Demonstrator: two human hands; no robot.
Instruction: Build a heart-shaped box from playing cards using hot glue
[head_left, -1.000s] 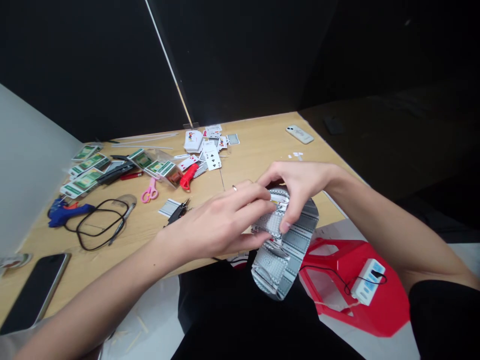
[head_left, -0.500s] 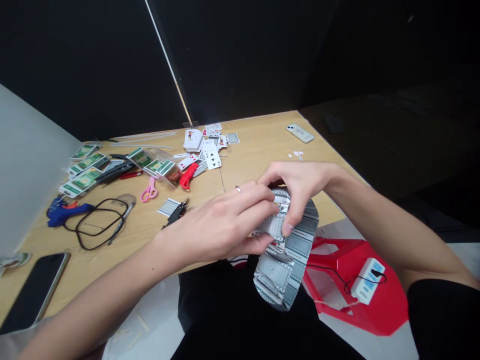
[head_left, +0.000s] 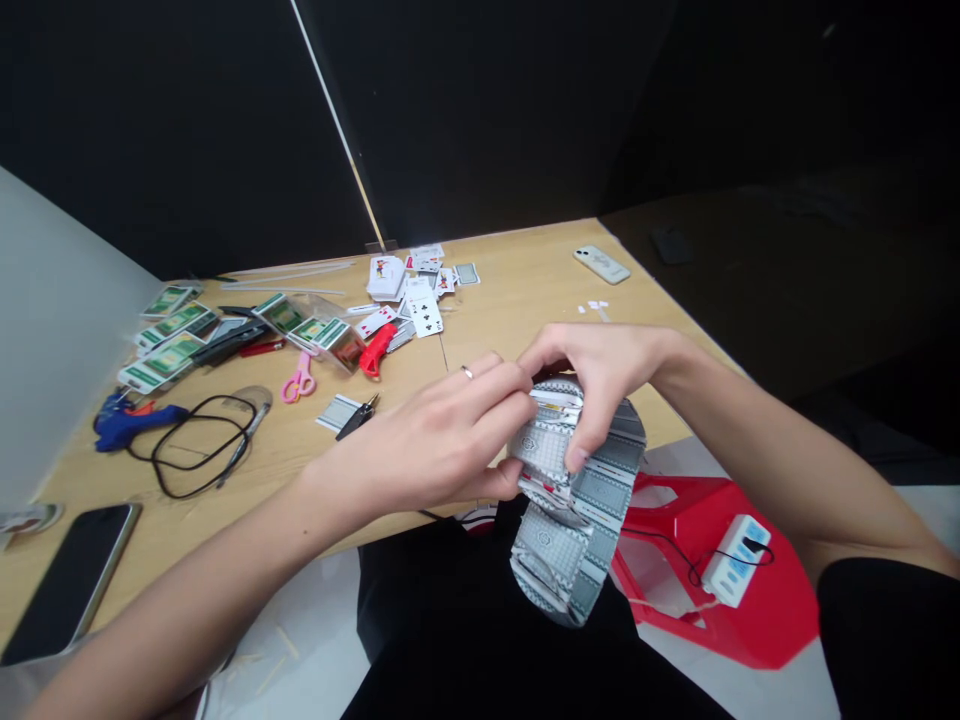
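Note:
Above my lap, off the table's front edge, is a curved piece built of grey-backed playing cards (head_left: 604, 490), with bent cards standing out from its face. My right hand (head_left: 600, 375) grips its upper part, thumb on the front and fingers behind. At its left side my left hand (head_left: 457, 430), with a ring on one finger, pinches the edge of a folded card; the fingertips are partly hidden behind it. A black-handled tool with a pointed metal tip (head_left: 358, 416) lies beside my left forearm, next to a face-down card (head_left: 337, 413).
On the table (head_left: 510, 290) lie a pile of playing cards (head_left: 386, 278), pink scissors (head_left: 299, 379), a red tool (head_left: 376, 350), a blue glue gun (head_left: 139, 426), boxed card decks (head_left: 161, 362) and two phones (head_left: 71, 575). A red stool (head_left: 765, 620) carries a power strip (head_left: 736, 560).
My left hand has shifted slightly left, uncovering more of the folded card's front. The card piece has moved a little to the right and down, with my right hand still on it.

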